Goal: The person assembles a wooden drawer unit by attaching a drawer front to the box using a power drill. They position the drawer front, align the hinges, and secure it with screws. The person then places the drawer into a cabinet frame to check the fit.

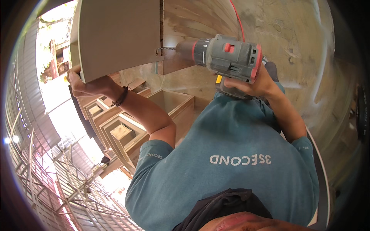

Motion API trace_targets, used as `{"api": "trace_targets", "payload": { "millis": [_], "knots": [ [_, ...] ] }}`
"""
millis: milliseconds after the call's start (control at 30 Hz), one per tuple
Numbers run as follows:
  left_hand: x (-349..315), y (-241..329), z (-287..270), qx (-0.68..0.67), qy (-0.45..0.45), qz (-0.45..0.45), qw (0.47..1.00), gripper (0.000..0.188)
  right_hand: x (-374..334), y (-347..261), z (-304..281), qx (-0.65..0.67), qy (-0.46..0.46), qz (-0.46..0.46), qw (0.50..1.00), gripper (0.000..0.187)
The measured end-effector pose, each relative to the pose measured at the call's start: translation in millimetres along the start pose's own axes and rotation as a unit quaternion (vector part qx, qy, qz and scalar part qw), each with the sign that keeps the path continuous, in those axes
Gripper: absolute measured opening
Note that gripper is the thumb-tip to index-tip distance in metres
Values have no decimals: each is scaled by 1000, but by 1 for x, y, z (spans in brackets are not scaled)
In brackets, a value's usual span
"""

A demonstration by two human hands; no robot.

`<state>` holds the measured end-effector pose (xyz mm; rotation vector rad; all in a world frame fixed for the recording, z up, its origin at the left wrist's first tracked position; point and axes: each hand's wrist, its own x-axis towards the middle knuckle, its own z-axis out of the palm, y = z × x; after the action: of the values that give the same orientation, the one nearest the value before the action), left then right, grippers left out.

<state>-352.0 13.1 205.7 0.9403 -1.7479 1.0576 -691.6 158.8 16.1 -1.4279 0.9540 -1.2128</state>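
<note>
My right hand (pixel 254 82) is wrapped around the handle of a grey and black cordless drill (pixel 219 57) with red trim. Its long drill bit (pixel 168 48) points left, and the tip meets the right edge of a brown wooden panel (pixel 119 38), by a small notch or hole. How deep the tip sits, I cannot tell. At the panel's lower left corner, my left hand (pixel 92 85) grips the edge, fingers curled around it. A dark beaded bracelet (pixel 121 97) circles that wrist. Behind the bit stands another wooden surface (pixel 196 23) with pale smears.
Below my left forearm stand several open wooden frames or drawer boxes (pixel 123 133). A red cord or hose (pixel 239 19) runs beyond the drill. Stained concrete floor (pixel 293 46) spreads to the right. Metal bars (pixel 69 181) and corrugated sheeting (pixel 29 88) line the left side.
</note>
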Motion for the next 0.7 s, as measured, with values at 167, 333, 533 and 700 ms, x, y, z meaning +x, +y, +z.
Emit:
{"api": "trace_targets", "payload": {
  "millis": [167,333,533,700],
  "knots": [
    [5,7,-5,12,-20,97,995,50,35,-8,-29,198,-125,89,968,57],
    [1,5,-4,56,-2,104,993,54,59,-5,-41,137,-183,3,973,38],
    [-1,9,-12,35,-35,62,997,53,96,-26,-59,207,-229,175,935,31],
    [-17,-10,-17,72,-42,85,993,47,113,-26,-59,195,-255,182,929,32]
  ]
}}
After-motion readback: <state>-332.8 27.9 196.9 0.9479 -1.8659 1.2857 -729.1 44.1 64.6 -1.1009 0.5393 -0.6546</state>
